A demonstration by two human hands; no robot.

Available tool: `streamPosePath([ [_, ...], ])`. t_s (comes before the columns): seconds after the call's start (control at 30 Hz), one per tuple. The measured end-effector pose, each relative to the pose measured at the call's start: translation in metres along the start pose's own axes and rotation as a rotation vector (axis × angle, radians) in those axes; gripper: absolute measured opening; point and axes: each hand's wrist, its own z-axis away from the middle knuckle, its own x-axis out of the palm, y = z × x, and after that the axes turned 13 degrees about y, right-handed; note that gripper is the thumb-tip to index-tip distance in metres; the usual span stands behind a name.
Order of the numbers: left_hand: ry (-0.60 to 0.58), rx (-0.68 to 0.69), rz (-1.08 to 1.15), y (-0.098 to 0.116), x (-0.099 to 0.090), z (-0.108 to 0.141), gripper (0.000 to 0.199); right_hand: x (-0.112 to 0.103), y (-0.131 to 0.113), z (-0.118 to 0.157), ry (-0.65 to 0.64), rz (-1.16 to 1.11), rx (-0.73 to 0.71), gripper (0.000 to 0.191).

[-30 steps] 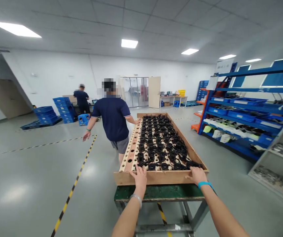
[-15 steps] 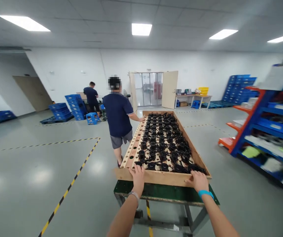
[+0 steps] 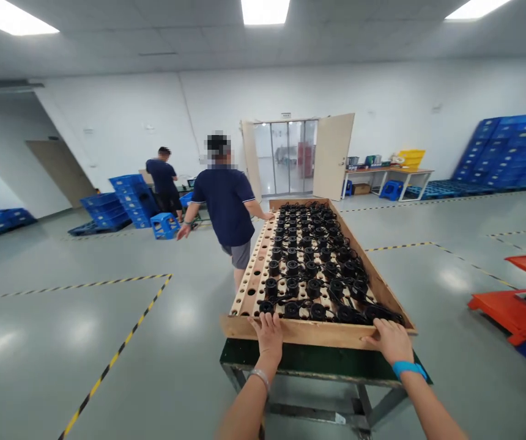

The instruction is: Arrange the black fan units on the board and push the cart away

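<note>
A long wooden tray (image 3: 327, 334) rests on a green-topped metal cart (image 3: 336, 362). Rows of black round parts with cables (image 3: 311, 269) sit in it on pale strips with holes. My left hand (image 3: 270, 336) grips the near wall of the tray, left of its middle, fingers hooked over the top. Toward the right corner, my right hand (image 3: 390, 341) holds the same wall, thumb on the outside. A co-worker in a dark blue shirt (image 3: 224, 205) walks at the tray's left side with one hand on its far left edge.
An open double doorway with clear strips (image 3: 285, 157) stands straight ahead. Blue crates (image 3: 129, 198) and a blue stool (image 3: 165, 226) are at left, near another person (image 3: 162, 177). An orange lift (image 3: 520, 305) stands at right. A table (image 3: 385, 170) lines the wall by stacked crates (image 3: 501, 153).
The cart and tray have moved forward, nearer the doorway, with my hands still on the tray. The shelving at right has left view. The co-worker has stepped ahead, left arm swung out.
</note>
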Motion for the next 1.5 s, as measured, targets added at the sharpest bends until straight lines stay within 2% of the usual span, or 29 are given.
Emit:
streamPosePath([
  [0.13, 0.053, 0.047, 0.006, 0.005, 0.048, -0.057, 0.039, 0.035, 0.009, -0.068, 0.030, -0.007, 0.014, 0.026],
  [0.27, 0.002, 0.036, 0.021, 0.014, 0.094, -0.116, 0.034, 0.076, 0.013, -0.133, 0.045, -0.013, 0.002, 0.021],
  [0.43, -0.079, 0.067, -0.049, 0.021, 0.142, -0.193, 0.036, 0.120, 0.013, -0.214, 0.035, -0.025, -0.018, 0.016],
  [0.67, -0.053, 0.074, -0.052, 0.021, 0.222, -0.302, 0.039, 0.178, 0.009, -0.327, 0.089, -0.038, 0.009, 0.016],
  [0.83, -0.054, 0.078, -0.040, 0.024, 0.283, -0.375, 0.039, 0.222, 0.004, -0.404, 0.080, -0.067, 0.030, 0.019],
  [1.1, -0.109, 0.153, -0.044, 0.030, 0.354, -0.499, 0.043, 0.279, 0.011, -0.538, 0.074, -0.081, 0.044, 0.024],
  [1.5, -0.091, 0.069, 0.007, 0.071, 0.474, -0.659, 0.042, 0.381, 0.040, -0.719, 0.096, -0.063, -0.004, 0.027],
])
